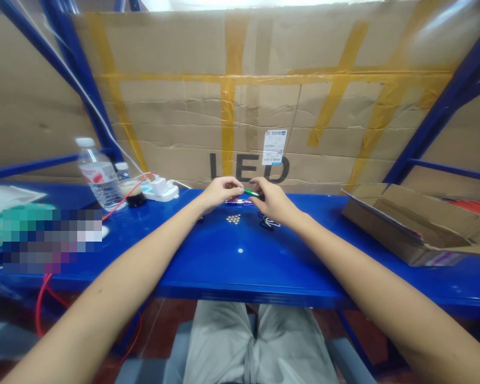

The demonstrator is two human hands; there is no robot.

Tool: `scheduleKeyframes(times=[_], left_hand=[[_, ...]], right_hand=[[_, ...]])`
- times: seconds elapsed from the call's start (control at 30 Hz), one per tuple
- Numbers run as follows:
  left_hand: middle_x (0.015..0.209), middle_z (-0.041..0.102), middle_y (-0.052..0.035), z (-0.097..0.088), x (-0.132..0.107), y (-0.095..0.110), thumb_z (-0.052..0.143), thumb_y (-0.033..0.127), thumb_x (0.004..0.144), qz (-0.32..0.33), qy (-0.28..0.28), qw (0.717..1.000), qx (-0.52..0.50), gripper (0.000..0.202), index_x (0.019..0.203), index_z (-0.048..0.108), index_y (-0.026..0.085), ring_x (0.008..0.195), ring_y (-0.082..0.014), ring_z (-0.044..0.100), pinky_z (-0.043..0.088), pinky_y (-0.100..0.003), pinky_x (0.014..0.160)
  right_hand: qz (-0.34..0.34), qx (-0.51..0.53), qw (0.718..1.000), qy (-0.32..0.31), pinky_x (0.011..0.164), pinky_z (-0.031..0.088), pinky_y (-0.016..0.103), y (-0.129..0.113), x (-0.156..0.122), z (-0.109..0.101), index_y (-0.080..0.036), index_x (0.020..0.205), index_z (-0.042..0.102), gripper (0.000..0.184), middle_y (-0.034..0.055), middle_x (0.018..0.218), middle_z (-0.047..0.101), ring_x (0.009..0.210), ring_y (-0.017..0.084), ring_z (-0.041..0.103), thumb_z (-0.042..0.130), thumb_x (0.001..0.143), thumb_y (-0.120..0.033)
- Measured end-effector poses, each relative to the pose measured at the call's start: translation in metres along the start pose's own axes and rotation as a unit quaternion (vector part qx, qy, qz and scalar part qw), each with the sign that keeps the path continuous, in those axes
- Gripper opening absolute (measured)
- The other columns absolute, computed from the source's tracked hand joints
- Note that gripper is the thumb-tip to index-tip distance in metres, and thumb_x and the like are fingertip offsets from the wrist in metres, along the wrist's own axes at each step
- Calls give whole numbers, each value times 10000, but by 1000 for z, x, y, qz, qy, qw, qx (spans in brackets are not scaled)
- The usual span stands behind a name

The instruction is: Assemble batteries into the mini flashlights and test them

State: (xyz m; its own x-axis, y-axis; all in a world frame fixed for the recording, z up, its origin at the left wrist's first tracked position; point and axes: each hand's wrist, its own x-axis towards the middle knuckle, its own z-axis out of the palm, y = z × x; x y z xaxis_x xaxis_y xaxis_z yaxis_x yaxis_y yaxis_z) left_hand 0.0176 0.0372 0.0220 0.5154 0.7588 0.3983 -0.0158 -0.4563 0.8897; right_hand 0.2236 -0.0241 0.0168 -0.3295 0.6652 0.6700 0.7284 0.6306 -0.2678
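Note:
Over the far part of the blue table, a slim green pen-shaped tube (250,192) spans the gap between my two hands. My left hand (224,192) pinches its left end between thumb and fingers. Around its right end curl the fingers of my right hand (272,198), which partly hide that end. Just below lie purple and silver pen-shaped tubes (239,202). Several small round metallic pieces (233,218) form a cluster nearer me. Beside my right hand is a small tangle of black and white cords (269,221). One pale disc (240,250) lies closer to the front.
An open cardboard box (400,229) stands at the right. On the left are a water bottle (100,178), a cup of dark liquid (134,194), a white power strip (162,191) and a red cable (42,304). A large taped carton (176,122) closes off the back.

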Motion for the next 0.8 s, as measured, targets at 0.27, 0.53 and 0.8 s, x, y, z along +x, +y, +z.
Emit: scheduleKeyframes(times=[0.27,0.53,0.8], left_hand=[[686,688,-48,-21,1,-18,754,209,734,-13,-5,992,129,92,792,699,164,639,-176,632,468,-334,673],[756,670,-62,-27,-1,-42,694,254,762,43,-25,938,342,57,757,726,208,666,-204,571,436,-330,683],[866,657,-75,-25,3,-47,648,328,805,32,-62,873,482,177,854,750,192,753,-208,577,419,-299,690]], right_hand=[[28,28,996,-86,756,537,342,28,26,15,-146,1021,620,205,111,978,734,880,213,685,625,825,-85],[20,-111,970,-216,688,476,291,30,31,31,-146,965,691,154,100,934,728,811,200,656,650,819,-116],[-45,-205,948,-240,755,436,315,30,30,30,-158,932,778,145,116,919,664,896,238,599,658,863,-203]])
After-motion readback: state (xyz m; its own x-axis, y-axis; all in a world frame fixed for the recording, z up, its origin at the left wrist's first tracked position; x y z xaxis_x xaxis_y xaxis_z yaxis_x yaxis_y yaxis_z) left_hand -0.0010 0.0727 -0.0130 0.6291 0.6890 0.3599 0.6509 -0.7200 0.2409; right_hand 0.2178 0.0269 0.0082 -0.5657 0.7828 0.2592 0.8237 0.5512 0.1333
